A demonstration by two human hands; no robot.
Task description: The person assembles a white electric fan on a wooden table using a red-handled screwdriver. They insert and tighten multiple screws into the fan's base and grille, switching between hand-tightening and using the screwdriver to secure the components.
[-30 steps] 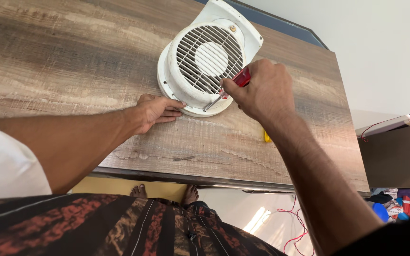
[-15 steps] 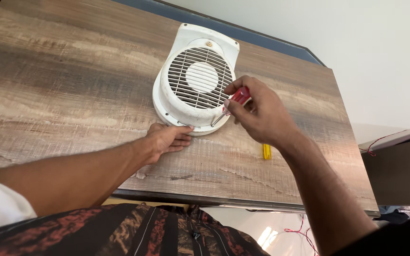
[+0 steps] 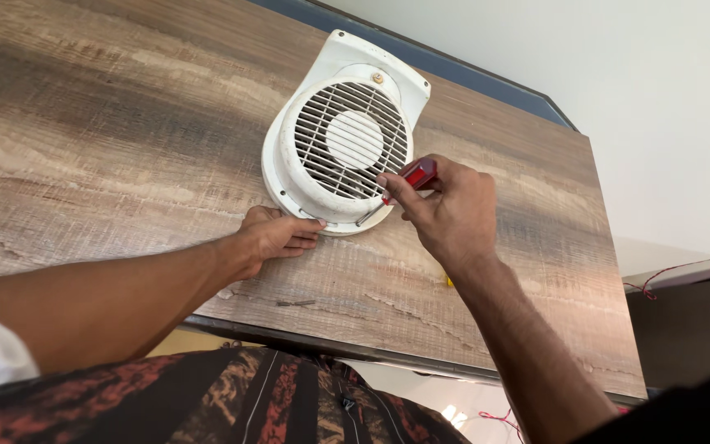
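Fingers of the right hand pinch a red-handled screwdriver at the white fan; left hand fingers press together against its rim, near the worktop's front edge.

Head view, steeply down, close over table

**Plastic, metal and wood grain on the bench**

The round white plastic fan housing has a matt, slightly yellowed finish, smooth on its rim and finely ribbed across the slatted grille. A small brass-coloured metal screw head near its top catches a dull shine. The red translucent plastic screwdriver handle looks glossy, and its thin shaft is bare bright metal. The brown and grey wood-grain tabletop appears to be laminate, streaky in pattern, with a low sheen. A small dark metal screw lies on it, dull. The black and red patterned cloth below looks soft and matt.
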